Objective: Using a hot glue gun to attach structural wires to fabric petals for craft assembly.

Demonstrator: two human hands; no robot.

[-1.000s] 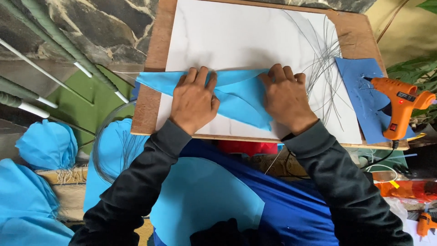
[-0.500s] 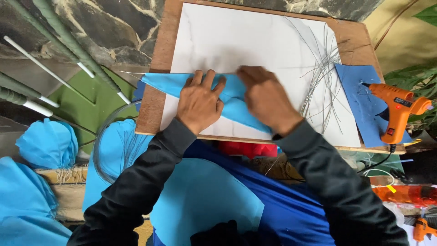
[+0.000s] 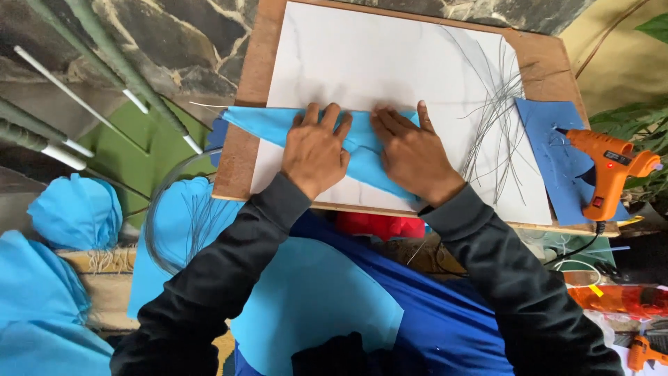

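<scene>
Both palms press flat, fingers spread, on the folded light-blue sheet (image 3: 362, 150): left hand (image 3: 316, 154) and right hand (image 3: 412, 154) side by side, creasing it on the white board (image 3: 390, 63). Next, I'd judge, comes firm smoothing toward the point that overhangs the wooden tray's (image 3: 247, 104) left edge; wires (image 3: 490, 118) and glue gun (image 3: 607, 170) crowd the right

soft, even daylight falls on a dark stone floor (image 3: 125, 28) veined with pale seams at the top left; a brown wooden tabletop (image 3: 546, 59) lies over it, and leaves of a green plant (image 3: 643, 129) show at the right edge
</scene>
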